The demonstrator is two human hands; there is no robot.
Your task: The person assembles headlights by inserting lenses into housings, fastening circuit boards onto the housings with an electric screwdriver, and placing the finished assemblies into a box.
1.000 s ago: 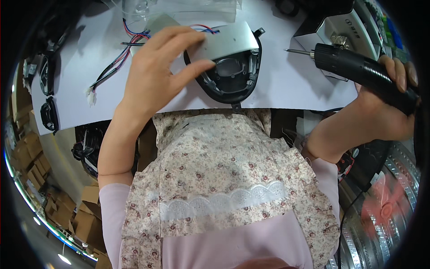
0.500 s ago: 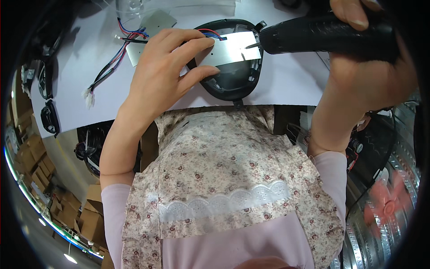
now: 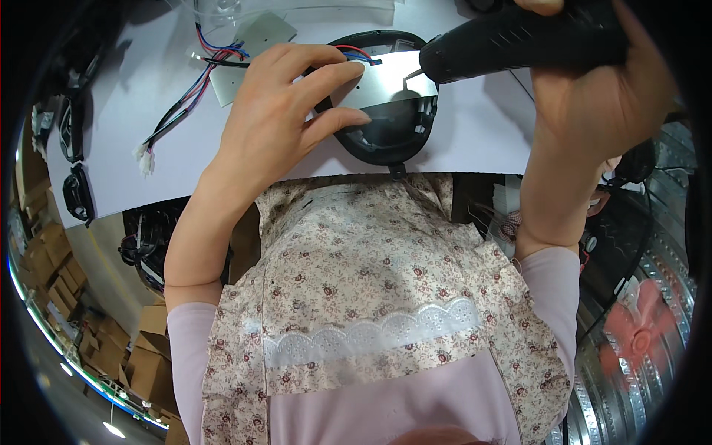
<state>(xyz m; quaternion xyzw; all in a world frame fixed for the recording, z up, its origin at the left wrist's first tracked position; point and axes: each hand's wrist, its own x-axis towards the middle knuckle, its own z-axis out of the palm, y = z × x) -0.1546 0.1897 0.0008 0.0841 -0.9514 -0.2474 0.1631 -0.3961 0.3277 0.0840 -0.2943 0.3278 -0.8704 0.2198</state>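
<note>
A rounded black plastic housing [image 3: 382, 144] lies near the front edge of the white worktop. Across its upper part sits a shiny metal plate [image 3: 386, 83], with red and blue wires [image 3: 356, 53] at its top edge. My left hand [image 3: 278, 104] curls round the left side of the housing, fingers over the plate's left end and thumb lower on the housing. A black electric screwdriver [image 3: 519, 48] is gripped by my right hand [image 3: 593, 104], whose fingers show only in part. Slanting down to the left, its thin bit meets the plate near its right end.
Left of the housing lie a bundle of wires with white connectors [image 3: 146, 159] and another metal plate [image 3: 226, 85]. Black frame-like parts [image 3: 76, 194] line the worktop's left edge. Clear plastic [image 3: 319, 10] lies at the back. A red fan-shaped thing [image 3: 639, 334] is low at right.
The screwdriver and my right hand have shifted left and slightly up, the bit staying at the plate. My left hand and the housing have moved barely, a little to the right.
</note>
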